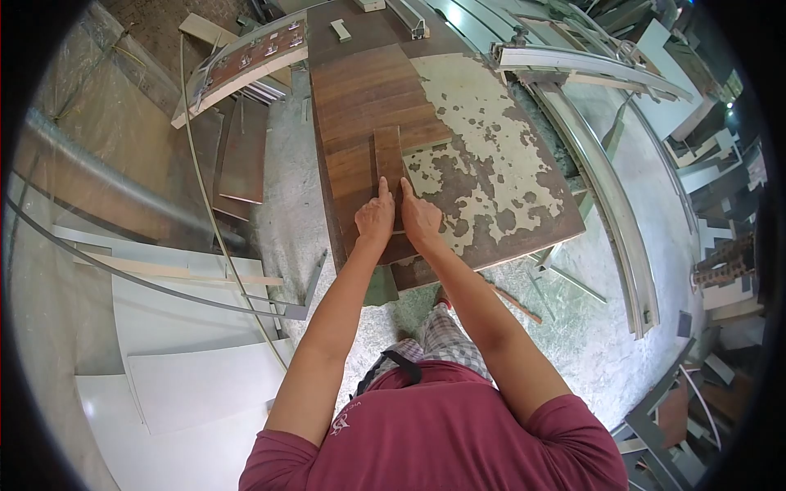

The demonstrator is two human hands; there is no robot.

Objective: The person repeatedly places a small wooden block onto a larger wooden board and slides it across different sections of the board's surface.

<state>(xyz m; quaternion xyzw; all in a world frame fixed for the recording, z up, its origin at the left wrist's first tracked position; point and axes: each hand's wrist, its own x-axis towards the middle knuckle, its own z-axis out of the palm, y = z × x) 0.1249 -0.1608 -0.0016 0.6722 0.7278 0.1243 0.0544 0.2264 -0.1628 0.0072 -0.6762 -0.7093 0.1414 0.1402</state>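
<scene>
A narrow brown wood-grain strip (pixel 387 147) lies lengthwise in front of me on the worktable. My left hand (pixel 376 216) grips its left edge, the index finger stretched forward along it. At the right edge is my right hand (pixel 421 218), its index finger pointing forward too and the other fingers curled; my thumbs are hard to make out. Under and beyond the strip is a wider brown wood-grain panel (pixel 360 94). It covers the left part of the worktable (pixel 516 233), whose top is dark brown with worn cream patches.
A small light block (pixel 341 30) and a metal profile (pixel 408 18) lie at the table's far end. Long metal rails (pixel 602 196) run along the right. A board with hinges (pixel 250 59) stands at the far left. White sheets (pixel 196 385) and a long thin strip (pixel 205 172) are nearer left.
</scene>
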